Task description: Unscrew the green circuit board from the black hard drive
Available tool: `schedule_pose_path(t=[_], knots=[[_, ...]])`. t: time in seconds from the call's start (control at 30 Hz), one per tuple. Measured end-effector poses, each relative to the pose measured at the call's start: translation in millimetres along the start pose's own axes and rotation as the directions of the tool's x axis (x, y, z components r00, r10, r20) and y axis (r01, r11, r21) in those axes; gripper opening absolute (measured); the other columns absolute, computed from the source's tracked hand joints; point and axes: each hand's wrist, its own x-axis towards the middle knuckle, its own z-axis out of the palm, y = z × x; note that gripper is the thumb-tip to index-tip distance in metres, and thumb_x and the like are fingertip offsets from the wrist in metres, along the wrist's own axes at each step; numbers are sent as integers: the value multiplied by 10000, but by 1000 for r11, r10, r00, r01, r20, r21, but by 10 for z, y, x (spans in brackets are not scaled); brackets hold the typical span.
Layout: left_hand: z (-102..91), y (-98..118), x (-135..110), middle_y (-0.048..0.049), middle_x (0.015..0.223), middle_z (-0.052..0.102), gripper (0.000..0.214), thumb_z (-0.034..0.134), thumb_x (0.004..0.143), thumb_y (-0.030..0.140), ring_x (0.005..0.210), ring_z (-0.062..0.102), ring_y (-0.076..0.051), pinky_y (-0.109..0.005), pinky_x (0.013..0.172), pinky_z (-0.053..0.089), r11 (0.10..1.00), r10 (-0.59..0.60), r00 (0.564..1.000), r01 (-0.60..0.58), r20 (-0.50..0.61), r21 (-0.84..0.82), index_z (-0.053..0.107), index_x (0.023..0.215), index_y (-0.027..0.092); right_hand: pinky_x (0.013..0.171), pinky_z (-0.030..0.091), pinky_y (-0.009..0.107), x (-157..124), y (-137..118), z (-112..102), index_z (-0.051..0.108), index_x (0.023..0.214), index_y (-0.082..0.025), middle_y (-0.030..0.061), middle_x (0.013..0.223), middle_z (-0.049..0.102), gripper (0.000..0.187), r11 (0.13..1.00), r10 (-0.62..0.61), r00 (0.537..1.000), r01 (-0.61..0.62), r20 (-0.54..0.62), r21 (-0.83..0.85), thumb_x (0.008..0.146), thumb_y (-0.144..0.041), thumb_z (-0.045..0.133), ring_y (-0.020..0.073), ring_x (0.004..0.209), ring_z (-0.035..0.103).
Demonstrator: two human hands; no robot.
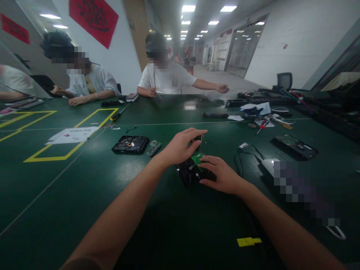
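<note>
In front of me lies a black device casing (184,171) with a green circuit board (197,161) on it. My left hand (184,144) is above the board, its fingers closed round a screwdriver (201,138). Only a yellow bit of the handle and a thin dark shaft show; the shaft points down at the board. My right hand (222,173) grips the casing from the right. Its fingers lie over the board and its thumb is at the near edge. The contact between screwdriver tip and board is too small to make out.
Left of the casing are a loose circuit board (154,148) and an open black casing (131,144). A yellow-black screwdriver (115,116) lies farther back. To the right are a white cabled device (271,165) and another black unit (295,146). Co-workers sit across the green table (84,195).
</note>
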Motion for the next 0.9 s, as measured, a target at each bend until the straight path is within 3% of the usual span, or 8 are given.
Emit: schedule_pose_path(t=[0.27,0.53,0.9], knots=[[-40,63,13,-88,1251,718,326,594,1031,188,1170,674,-211,-409,1067,554,1000,23,999,-23,45,5,678,1344,223,1174,444,661,-5,20,9,697,1330,-258,137,1518,617,478,1000,8,1000,-8,15,-12,901,-441,797,387,1446,543],[-80,11,5,-107,1353,709,459,546,1006,102,1248,672,-225,-455,1104,547,995,58,998,-55,38,-87,641,1438,225,1179,452,647,-1,19,17,693,1316,-245,150,1543,602,464,1000,-6,1000,6,9,12,896,-402,812,381,1480,519],[-74,-30,-1,-109,1342,726,452,566,1012,108,1235,685,-234,-458,1095,555,992,73,997,-70,32,-107,647,1442,223,1205,457,602,3,93,56,639,1396,-220,151,1560,587,528,1000,-18,999,18,34,-13,927,-422,771,364,1490,510]])
